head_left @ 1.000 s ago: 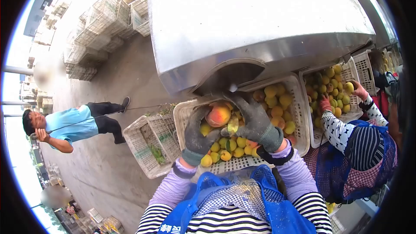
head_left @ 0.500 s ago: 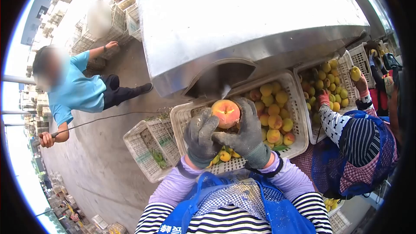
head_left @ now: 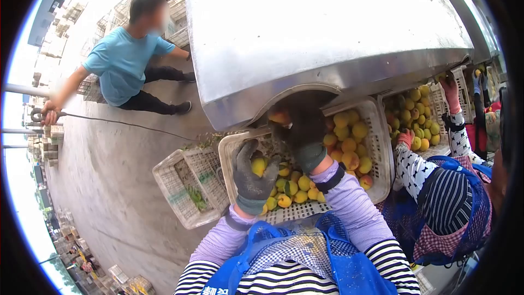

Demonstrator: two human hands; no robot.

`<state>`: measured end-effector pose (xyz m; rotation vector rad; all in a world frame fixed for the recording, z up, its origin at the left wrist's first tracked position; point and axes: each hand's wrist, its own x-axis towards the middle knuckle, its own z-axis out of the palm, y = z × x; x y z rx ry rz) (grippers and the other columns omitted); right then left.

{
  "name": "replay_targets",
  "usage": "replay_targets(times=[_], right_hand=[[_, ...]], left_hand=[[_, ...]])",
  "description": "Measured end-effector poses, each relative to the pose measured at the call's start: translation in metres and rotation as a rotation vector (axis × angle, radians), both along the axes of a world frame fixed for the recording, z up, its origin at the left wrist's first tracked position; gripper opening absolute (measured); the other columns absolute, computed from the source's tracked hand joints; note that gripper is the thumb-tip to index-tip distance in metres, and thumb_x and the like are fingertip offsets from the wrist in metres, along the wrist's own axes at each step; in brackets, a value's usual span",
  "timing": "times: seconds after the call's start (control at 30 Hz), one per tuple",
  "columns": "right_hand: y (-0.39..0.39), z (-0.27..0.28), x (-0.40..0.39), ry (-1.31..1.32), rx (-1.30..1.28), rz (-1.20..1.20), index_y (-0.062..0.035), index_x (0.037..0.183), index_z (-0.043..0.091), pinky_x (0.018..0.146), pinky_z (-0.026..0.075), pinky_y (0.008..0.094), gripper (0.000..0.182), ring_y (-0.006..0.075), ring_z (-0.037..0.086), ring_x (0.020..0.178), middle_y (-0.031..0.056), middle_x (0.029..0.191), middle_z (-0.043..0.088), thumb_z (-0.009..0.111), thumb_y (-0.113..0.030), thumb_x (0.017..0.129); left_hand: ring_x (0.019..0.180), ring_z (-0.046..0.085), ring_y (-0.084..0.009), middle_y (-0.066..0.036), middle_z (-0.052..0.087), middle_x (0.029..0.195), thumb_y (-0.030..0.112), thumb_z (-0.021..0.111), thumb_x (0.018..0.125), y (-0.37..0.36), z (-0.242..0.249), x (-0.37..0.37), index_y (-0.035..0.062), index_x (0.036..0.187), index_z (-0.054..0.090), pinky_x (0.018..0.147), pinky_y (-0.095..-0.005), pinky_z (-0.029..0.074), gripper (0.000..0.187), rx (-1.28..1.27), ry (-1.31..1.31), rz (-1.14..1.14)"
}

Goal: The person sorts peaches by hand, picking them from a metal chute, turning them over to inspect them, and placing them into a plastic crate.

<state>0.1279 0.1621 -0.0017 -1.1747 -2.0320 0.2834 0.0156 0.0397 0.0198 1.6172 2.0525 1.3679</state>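
Note:
My left hand (head_left: 252, 183), in a dirty dark grey glove, is curled round a yellow-green peach (head_left: 258, 166) above the near-left part of a white crate (head_left: 380, 155). My right hand (head_left: 307, 139), gloved alike, reaches into the round-topped opening (head_left: 319, 97) of a metal machine. At its fingertips is a reddish-orange peach (head_left: 279, 117), partly in shadow. Below and beside my hands, the crate holds many yellow, green and reddish peaches (head_left: 350, 145).
The metal housing (head_left: 327, 27) overhangs the crate's far side. Left of the crate stands another crate (head_left: 173, 191) with leaves in it. A co-worker (head_left: 447, 186) handles peaches at a crate on the right. A person in blue (head_left: 124, 63) pulls a cord (head_left: 120, 122) across the floor at left.
My hands have parted. My right hand has carried the reddish peach forward into the opening, while my left has come back with a yellow-green one showing. The person in blue has moved.

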Motion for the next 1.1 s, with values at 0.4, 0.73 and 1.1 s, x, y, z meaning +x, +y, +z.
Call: replay_targets(times=[0.4,0.73,1.1], right_hand=[[-0.061,0.037,0.020,0.127,-0.503,0.339,-0.0058,0.127,0.057,0.095,0.048,0.0462,0.069,0.0392,0.056,0.114,0.0192,0.120,0.061,0.086,-0.029,0.069],[-0.066,0.013,0.061,0.481,-0.675,0.404,-0.0014,0.139,0.049,0.096,0.049,0.0395,0.077,0.0375,0.059,0.114,0.0209,0.126,0.056,0.081,-0.033,0.077],[-0.078,0.031,0.041,0.192,-0.260,0.203,-0.0013,0.136,0.050,0.092,0.049,0.0445,0.085,0.0394,0.056,0.109,0.0206,0.124,0.055,0.088,-0.024,0.063]], left_hand=[[0.122,0.052,-0.0236,-0.012,0.055,0.128,0.037,0.044,0.105,0.000,0.009,-0.005,0.0053,0.133,0.046,0.103,-0.0382,0.046,0.042,0.021,-0.868,-0.229],[0.121,0.055,-0.0231,-0.015,0.054,0.134,0.021,0.043,0.105,0.001,0.015,0.007,-0.0045,0.137,0.047,0.103,-0.0348,0.046,0.041,-0.303,-0.973,-0.385],[0.095,0.066,-0.0166,-0.009,0.065,0.116,0.051,0.031,0.106,0.005,-0.034,0.010,0.0050,0.135,0.052,0.081,-0.0316,0.056,0.059,-0.417,-1.103,-0.198]])
